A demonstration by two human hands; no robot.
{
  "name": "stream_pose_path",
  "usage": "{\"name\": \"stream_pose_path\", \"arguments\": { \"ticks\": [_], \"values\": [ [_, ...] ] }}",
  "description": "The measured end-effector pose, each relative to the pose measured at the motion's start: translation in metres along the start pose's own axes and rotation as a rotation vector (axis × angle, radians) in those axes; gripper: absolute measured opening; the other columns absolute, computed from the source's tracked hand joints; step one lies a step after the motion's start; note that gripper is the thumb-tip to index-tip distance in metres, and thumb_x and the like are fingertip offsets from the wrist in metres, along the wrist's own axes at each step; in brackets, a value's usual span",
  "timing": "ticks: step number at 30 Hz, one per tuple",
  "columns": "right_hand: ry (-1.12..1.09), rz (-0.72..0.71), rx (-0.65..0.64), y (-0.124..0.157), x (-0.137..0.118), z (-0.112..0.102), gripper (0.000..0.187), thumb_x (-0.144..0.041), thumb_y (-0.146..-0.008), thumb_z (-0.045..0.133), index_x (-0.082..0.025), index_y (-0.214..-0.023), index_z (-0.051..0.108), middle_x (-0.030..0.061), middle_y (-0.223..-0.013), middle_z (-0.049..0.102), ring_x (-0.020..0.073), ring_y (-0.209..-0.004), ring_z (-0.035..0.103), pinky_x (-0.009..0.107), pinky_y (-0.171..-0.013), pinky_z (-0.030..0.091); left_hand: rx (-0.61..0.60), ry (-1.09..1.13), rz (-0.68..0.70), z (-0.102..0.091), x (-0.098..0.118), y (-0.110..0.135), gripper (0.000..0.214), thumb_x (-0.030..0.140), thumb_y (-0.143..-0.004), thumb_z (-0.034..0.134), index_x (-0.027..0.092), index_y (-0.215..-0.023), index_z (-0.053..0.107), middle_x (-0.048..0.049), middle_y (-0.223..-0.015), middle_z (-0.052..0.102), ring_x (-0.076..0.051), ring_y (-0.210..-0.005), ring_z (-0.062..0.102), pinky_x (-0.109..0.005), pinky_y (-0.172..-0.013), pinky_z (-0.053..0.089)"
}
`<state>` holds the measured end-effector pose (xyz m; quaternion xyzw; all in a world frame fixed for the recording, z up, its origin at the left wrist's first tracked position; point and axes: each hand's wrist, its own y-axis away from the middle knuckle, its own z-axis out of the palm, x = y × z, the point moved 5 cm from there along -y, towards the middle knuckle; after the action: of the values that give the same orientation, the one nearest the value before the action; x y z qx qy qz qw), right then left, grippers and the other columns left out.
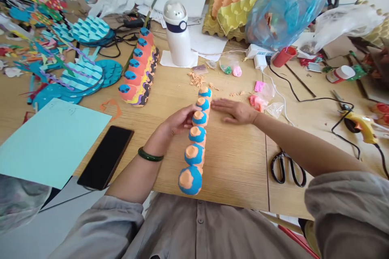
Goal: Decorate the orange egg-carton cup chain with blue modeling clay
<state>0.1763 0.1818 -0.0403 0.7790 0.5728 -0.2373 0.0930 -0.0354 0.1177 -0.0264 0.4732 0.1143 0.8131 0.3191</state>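
Note:
A strip of egg-carton cups covered in blue and orange clay point(196, 141) lies lengthwise on the wooden table point(234, 162) in front of me. My left hand point(178, 121), with a green bangle on the wrist, touches the strip's left side near its far end, fingers stretched against it. On the other side, my right hand point(235, 111) lies flat on the table, fingers straight and pointing at the strip, holding nothing.
A second finished strip in orange, yellow and blue point(138, 71) lies at the back left. A black phone point(106, 157), pale green paper point(51, 141), white bottle point(178, 34), scissors point(287, 168), yellow glue gun point(361, 123), clay bits point(257, 97) and egg cartons point(231, 8) surround the work.

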Motion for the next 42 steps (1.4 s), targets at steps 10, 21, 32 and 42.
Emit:
{"name": "stream_pose_path", "arguments": {
  "ticks": [10,21,32,42],
  "values": [
    [0.007,0.089,0.308,0.005,-0.037,-0.003,0.047,-0.037,-0.109,0.04,-0.018,-0.149,0.058,0.0168,-0.156,0.059,0.0249,-0.15,0.052,0.051,-0.123,0.046,-0.085,-0.14,-0.034,0.007,-0.006,0.003,0.033,0.037,-0.067,0.082,0.018,-0.061,0.056,0.0011,-0.053,0.053,-0.007,-0.042,0.044,-0.018,-0.035,0.031],
    [0.008,0.036,0.247,-0.022,0.0,-0.003,0.057,-0.037,-0.105,0.051,-0.021,-0.159,0.048,0.0137,-0.164,0.05,0.0284,-0.158,0.04,0.057,-0.13,0.035,-0.02,-0.147,-0.004,-0.003,-0.006,-0.002,0.037,0.039,-0.065,0.081,0.02,-0.066,0.049,0.0046,-0.054,0.051,-0.006,-0.043,0.043,-0.017,-0.034,0.029],
    [-0.213,0.464,0.897,0.029,-0.01,-0.018,0.035,-0.047,-0.104,0.052,-0.023,-0.104,0.078,0.011,-0.109,0.081,0.025,-0.107,0.077,0.05,-0.097,0.064,-0.098,-0.573,0.109,0.012,-0.017,-0.005,0.039,0.05,-0.071,0.077,0.017,-0.082,0.061,0.0007,-0.066,0.061,-0.01,-0.051,0.049,-0.025,-0.046,0.039],
    [-0.929,0.557,0.776,-0.012,-0.073,0.04,0.025,-0.038,-0.095,0.066,-0.022,-0.111,0.076,0.0072,-0.109,0.081,0.0213,-0.101,0.08,0.041,-0.09,0.069,0.429,-1.191,0.333,-0.016,0.017,0.006,0.056,0.07,-0.075,0.071,0.019,-0.058,0.054,0.0016,-0.057,0.05,-0.013,-0.06,0.042,-0.029,-0.058,0.027]
  ]
}}
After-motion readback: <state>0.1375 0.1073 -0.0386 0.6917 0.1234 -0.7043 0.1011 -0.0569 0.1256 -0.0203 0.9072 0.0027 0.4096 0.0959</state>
